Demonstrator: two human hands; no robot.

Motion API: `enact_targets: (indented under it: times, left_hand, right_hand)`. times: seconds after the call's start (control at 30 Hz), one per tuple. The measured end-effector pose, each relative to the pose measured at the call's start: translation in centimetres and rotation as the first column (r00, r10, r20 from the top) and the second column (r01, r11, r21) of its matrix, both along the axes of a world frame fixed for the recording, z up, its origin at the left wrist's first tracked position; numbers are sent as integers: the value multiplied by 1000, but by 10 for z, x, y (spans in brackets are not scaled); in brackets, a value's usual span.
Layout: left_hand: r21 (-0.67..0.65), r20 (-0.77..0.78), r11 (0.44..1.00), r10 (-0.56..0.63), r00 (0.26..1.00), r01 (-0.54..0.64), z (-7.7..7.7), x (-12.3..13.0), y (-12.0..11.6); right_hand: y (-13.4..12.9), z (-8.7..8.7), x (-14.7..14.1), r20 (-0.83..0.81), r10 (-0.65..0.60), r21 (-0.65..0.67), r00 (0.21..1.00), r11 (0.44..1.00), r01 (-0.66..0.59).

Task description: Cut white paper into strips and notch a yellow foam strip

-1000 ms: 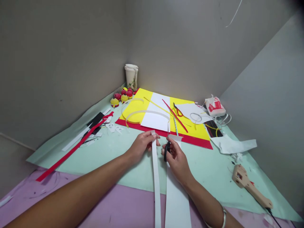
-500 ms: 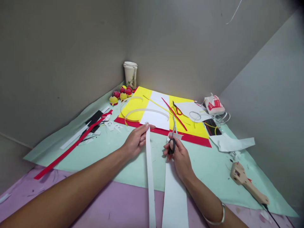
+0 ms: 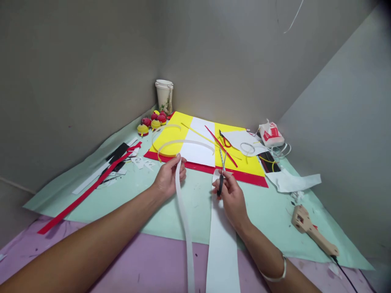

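Note:
My left hand (image 3: pixel 170 177) pinches the top end of a long narrow white strip (image 3: pixel 185 219), which hangs in a slight curve toward the bottom edge. To its right, my right hand (image 3: pixel 230 195) is closed on black-handled scissors (image 3: pixel 220 185), whose blades point away and stand a little apart. Beneath that hand a wider white sheet (image 3: pixel 222 248) runs down to the bottom edge. Beyond both hands lie yellow sheets (image 3: pixel 253 162), a white sheet (image 3: pixel 198 152) and a red sheet (image 3: pixel 250 179), with a thin red strip (image 3: pixel 221 146) across them.
At the back stand a lidded cup (image 3: pixel 164 97) and several red and yellow balls (image 3: pixel 142 130). Left are a long red strip (image 3: pixel 88 191) and black scraps (image 3: pixel 117 152). A beige glue gun (image 3: pixel 314 232) and a tissue pack (image 3: pixel 271 134) lie right.
My left hand has moved a little left with the narrow strip, which now bends more and hangs farther from the wide sheet. The scissor blades look more spread. The whole view has shifted slightly.

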State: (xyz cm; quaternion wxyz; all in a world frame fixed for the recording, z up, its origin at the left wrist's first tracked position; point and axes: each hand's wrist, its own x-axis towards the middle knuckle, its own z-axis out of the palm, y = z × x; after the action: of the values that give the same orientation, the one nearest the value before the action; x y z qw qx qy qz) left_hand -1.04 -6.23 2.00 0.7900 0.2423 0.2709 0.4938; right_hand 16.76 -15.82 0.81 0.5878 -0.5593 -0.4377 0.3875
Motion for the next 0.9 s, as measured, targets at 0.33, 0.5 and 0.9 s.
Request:
enact_targets:
  times: [0.33,0.5,0.9]
  left_hand:
    - [-3,-62,1000,-20,998,20,1,2,-5]
    - [5,-73,1000,-14,997,14,1,2,-5]
    - [15,-80,1000,-22,997,23,-1,2,-4]
  right_hand:
    - [21,23,50,528,-238,139,816,971,193]
    - [31,11,62,453,-203,74,868,979,191]
    - [36,-4,66,236,-118,11,965,993,119]
